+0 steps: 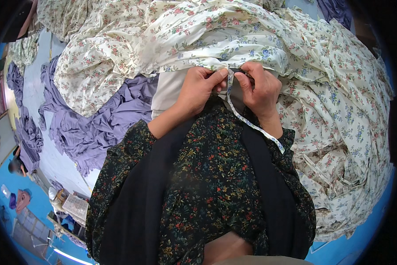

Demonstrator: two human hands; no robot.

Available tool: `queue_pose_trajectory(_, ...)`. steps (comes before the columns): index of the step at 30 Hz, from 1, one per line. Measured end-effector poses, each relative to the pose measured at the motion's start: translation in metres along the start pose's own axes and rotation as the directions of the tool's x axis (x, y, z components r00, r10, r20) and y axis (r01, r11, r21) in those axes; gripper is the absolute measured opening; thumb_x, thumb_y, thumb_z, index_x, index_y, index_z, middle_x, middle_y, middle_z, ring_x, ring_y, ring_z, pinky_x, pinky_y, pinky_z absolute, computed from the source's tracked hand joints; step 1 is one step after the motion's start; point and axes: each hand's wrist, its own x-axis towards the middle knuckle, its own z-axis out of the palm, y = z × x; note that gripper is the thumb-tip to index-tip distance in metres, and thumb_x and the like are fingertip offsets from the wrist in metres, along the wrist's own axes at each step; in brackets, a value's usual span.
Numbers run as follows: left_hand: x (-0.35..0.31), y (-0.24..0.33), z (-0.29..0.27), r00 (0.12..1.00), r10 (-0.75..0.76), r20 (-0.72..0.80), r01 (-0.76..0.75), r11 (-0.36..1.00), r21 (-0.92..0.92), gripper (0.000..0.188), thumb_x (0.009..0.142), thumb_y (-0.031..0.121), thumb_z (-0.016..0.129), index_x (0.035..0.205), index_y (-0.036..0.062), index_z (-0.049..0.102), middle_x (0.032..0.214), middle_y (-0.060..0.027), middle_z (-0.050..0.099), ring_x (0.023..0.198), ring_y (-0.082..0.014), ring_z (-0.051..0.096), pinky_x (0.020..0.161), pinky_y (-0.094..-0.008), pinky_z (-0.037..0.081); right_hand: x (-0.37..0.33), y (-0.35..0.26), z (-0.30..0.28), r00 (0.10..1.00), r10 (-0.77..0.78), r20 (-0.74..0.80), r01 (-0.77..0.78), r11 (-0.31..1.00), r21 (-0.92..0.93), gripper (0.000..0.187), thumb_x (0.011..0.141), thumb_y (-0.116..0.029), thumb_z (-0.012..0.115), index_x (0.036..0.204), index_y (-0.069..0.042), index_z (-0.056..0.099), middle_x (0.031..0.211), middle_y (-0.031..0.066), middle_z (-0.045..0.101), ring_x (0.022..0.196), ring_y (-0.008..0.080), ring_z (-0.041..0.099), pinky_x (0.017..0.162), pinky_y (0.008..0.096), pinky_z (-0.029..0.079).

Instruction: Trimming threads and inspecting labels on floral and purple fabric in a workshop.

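A large heap of cream fabric (181,37) with red and blue flowers spreads in front of me. At its near edge, my left hand (197,88) pinches the cloth where a narrow floral strap (245,120) joins it. My right hand (261,88) is closed just to the right of the strap, thumb and bent fingers together at the fabric's edge. From between the hands the strap hangs down, its loose end lying over my right sleeve. Exactly what the right fingertips hold is partly hidden.
Purple fabric (105,119) lies crumpled on the left, over a pale table surface (66,152). More floral cloth (340,145) drapes down on the right. A white piece (165,90) shows beneath the cloth by my left wrist. Far left, a person (19,163) is beyond the table, above a blue floor.
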Motion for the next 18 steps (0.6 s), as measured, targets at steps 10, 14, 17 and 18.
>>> queue_pose_trajectory(10,0.027,0.020,0.000,0.996,-0.084,0.027,0.085,0.996,-0.034,0.023,0.092,0.021,0.065,0.083,0.0001,0.066,0.072,-0.0024,0.062,0.064,-0.0088,0.054,0.061,-0.0213,0.043,-0.006,-0.017,-0.003,0.642,0.525,0.558,-0.722,0.171,0.670,0.023,0.086,-0.013,0.071,0.099,0.002,0.061,0.087,0.0021,0.065,0.075,0.0065,0.058,0.071,0.0213,0.047)
queue_pose_trajectory(14,0.068,0.042,-0.003,0.991,0.133,-0.029,-0.136,0.978,-0.158,0.021,0.091,0.019,0.067,0.086,-0.0012,0.065,0.078,-0.0039,0.064,0.068,-0.0105,0.057,0.067,-0.0237,0.046,-0.009,-0.015,-0.011,0.646,0.537,0.542,-0.675,0.070,0.735,0.018,0.089,-0.008,0.066,0.101,0.005,0.062,0.084,0.0051,0.066,0.075,0.0089,0.062,0.072,0.0216,0.048)
queue_pose_trajectory(17,0.083,0.050,-0.003,0.970,0.244,0.005,-0.237,0.948,-0.211,0.025,0.094,0.023,0.063,0.093,-0.0017,0.065,0.080,-0.0058,0.065,0.070,-0.0115,0.057,0.064,-0.0236,0.044,-0.016,-0.005,-0.017,0.632,0.572,0.522,-0.689,0.107,0.717,0.019,0.091,-0.010,0.065,0.101,0.006,0.063,0.076,0.0056,0.066,0.071,0.0074,0.061,0.071,0.0195,0.046)
queue_pose_trajectory(18,0.083,0.050,-0.005,0.970,0.242,0.011,-0.235,0.949,-0.209,0.025,0.094,0.023,0.063,0.093,-0.0017,0.065,0.080,-0.0058,0.065,0.070,-0.0115,0.057,0.064,-0.0236,0.044,-0.017,-0.004,-0.018,0.632,0.576,0.519,-0.687,0.107,0.719,0.019,0.091,-0.010,0.065,0.101,0.006,0.063,0.076,0.0056,0.066,0.071,0.0074,0.061,0.071,0.0195,0.046)
